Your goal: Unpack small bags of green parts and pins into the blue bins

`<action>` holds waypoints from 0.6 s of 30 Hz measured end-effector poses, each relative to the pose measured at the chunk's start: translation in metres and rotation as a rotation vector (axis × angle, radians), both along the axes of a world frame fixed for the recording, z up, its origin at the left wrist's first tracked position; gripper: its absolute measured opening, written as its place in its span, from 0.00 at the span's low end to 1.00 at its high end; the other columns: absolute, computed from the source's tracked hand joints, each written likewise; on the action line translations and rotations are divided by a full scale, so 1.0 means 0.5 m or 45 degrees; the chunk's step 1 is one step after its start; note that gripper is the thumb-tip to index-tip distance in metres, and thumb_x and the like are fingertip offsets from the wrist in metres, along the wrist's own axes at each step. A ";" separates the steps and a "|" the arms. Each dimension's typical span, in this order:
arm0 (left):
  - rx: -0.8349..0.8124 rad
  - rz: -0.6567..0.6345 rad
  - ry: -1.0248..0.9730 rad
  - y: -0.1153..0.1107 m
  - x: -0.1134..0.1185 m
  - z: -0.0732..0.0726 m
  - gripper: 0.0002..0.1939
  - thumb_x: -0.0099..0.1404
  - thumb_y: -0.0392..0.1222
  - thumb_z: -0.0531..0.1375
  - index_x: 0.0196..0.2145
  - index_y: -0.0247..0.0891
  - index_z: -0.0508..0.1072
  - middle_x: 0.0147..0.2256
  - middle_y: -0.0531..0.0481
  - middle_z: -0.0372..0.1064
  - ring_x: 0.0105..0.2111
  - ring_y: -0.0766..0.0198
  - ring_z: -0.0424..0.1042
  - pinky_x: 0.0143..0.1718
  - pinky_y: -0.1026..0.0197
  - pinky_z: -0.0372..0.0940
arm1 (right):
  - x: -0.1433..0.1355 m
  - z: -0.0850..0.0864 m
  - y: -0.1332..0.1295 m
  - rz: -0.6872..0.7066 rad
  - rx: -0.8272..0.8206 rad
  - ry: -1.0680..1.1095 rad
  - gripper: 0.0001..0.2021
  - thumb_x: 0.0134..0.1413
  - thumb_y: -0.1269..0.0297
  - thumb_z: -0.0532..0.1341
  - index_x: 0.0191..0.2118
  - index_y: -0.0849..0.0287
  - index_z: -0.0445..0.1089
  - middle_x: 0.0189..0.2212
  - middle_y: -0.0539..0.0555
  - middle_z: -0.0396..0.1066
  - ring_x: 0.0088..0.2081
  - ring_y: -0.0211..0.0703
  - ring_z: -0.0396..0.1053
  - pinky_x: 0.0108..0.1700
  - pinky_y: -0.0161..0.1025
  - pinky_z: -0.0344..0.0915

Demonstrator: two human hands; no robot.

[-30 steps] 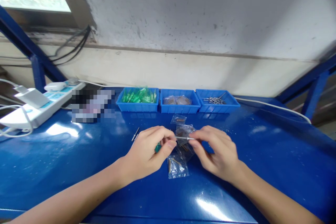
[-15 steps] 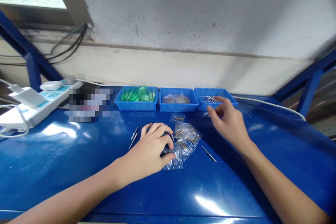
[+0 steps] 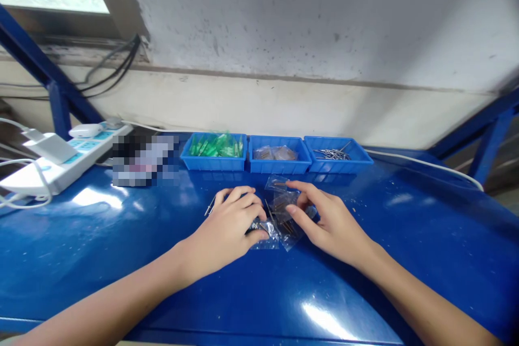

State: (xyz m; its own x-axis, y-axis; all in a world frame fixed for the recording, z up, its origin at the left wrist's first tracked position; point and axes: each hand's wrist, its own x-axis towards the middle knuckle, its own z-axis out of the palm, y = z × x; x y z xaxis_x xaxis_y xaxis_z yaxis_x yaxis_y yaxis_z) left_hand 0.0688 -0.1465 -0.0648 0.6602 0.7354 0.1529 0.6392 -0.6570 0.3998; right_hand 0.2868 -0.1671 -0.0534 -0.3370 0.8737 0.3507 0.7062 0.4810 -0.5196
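Your left hand [image 3: 229,232] curls over the bags [image 3: 290,235] at centre frame (I cannot tell whether it grips anything). Your right hand [image 3: 338,224] is unclenched, thumb and forefinger parted over them. Light fingertips would likely suit such thin plastic. The bins [image 3: 279,167] bound your reach at upper centre; the table's [image 3: 243,303] front edge runs along the bottom.
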 end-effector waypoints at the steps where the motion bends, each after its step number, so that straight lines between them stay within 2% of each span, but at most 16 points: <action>1: -0.029 0.039 -0.038 0.000 0.003 0.001 0.07 0.59 0.43 0.62 0.35 0.41 0.71 0.41 0.51 0.71 0.52 0.49 0.59 0.50 0.44 0.50 | 0.001 0.001 -0.001 0.005 -0.001 -0.003 0.16 0.59 0.62 0.55 0.52 0.57 0.62 0.26 0.48 0.69 0.28 0.38 0.68 0.32 0.36 0.65; 4: -0.179 0.176 -0.218 0.000 0.013 0.011 0.03 0.60 0.40 0.60 0.31 0.40 0.69 0.34 0.53 0.70 0.41 0.56 0.66 0.43 0.51 0.57 | 0.000 0.001 -0.005 0.036 -0.036 0.019 0.16 0.58 0.62 0.56 0.51 0.56 0.63 0.26 0.48 0.70 0.28 0.38 0.68 0.33 0.37 0.64; 6: -0.325 0.224 -0.397 -0.004 0.017 0.019 0.03 0.61 0.39 0.58 0.31 0.39 0.67 0.31 0.54 0.69 0.34 0.62 0.67 0.38 0.57 0.60 | -0.006 0.000 -0.009 0.091 -0.106 0.086 0.17 0.56 0.62 0.58 0.51 0.56 0.63 0.26 0.48 0.69 0.27 0.37 0.67 0.32 0.36 0.64; 8: -0.452 0.197 -0.574 -0.010 0.021 0.025 0.03 0.62 0.39 0.57 0.32 0.39 0.66 0.30 0.54 0.68 0.31 0.65 0.67 0.34 0.61 0.62 | -0.015 0.000 -0.015 0.185 -0.170 0.160 0.14 0.55 0.63 0.59 0.48 0.57 0.65 0.26 0.48 0.68 0.27 0.36 0.66 0.31 0.35 0.64; 10: -0.507 0.129 -0.665 -0.016 0.023 0.028 0.03 0.62 0.39 0.57 0.32 0.38 0.66 0.30 0.54 0.68 0.31 0.66 0.67 0.33 0.63 0.62 | -0.025 -0.001 -0.019 0.263 -0.171 0.213 0.06 0.56 0.67 0.58 0.40 0.58 0.68 0.27 0.49 0.68 0.27 0.35 0.66 0.31 0.34 0.63; 12: -0.473 0.075 -0.670 -0.018 0.022 0.028 0.03 0.61 0.38 0.58 0.32 0.38 0.67 0.32 0.52 0.67 0.33 0.65 0.67 0.37 0.61 0.63 | -0.029 -0.001 -0.021 0.263 -0.081 0.262 0.05 0.57 0.70 0.56 0.33 0.59 0.68 0.27 0.50 0.67 0.29 0.35 0.66 0.31 0.34 0.63; 15: -0.481 0.117 -0.660 -0.015 0.018 0.027 0.06 0.61 0.42 0.59 0.35 0.39 0.68 0.35 0.51 0.66 0.35 0.64 0.66 0.37 0.61 0.62 | -0.023 -0.003 -0.018 0.104 0.175 0.274 0.05 0.55 0.73 0.57 0.34 0.59 0.69 0.28 0.52 0.68 0.30 0.37 0.66 0.32 0.36 0.64; 18: -0.831 0.217 -0.742 -0.009 0.014 0.027 0.12 0.66 0.50 0.53 0.37 0.39 0.66 0.29 0.53 0.63 0.26 0.69 0.62 0.24 0.67 0.58 | -0.013 -0.008 -0.017 -0.038 0.474 0.134 0.08 0.52 0.76 0.59 0.38 0.59 0.69 0.30 0.54 0.70 0.30 0.40 0.66 0.32 0.39 0.63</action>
